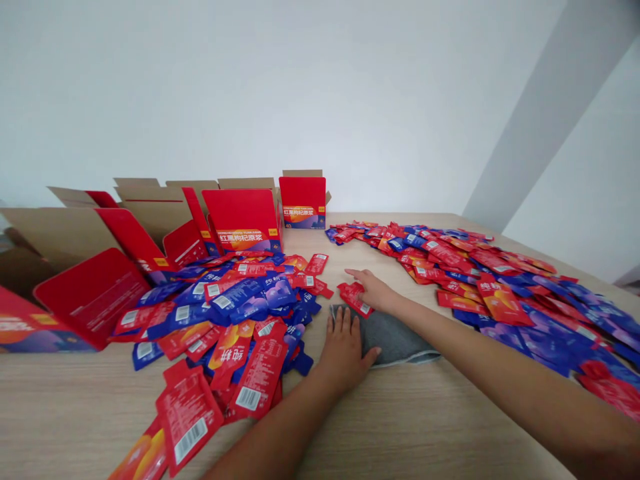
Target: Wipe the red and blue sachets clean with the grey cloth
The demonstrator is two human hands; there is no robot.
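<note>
My left hand [344, 353] lies flat with its fingers spread, resting on the left part of a folded grey cloth [395, 339] on the table. Just beyond it, my right hand [374, 291] grips a red sachet [353, 295] by its right side, over the cloth's far edge. The right index finger points out to the left, and the thumb is hidden. Left of my hands spreads a heap of red and blue sachets [240, 300], some with barcodes facing up.
Open red cardboard boxes [245, 217] with raised flaps line the left side, and another box [303, 203] stands farther back. A long pile of red and blue sachets [470, 267] covers the table's right side. Behind the wooden table [410, 420] rises a white wall [300, 87].
</note>
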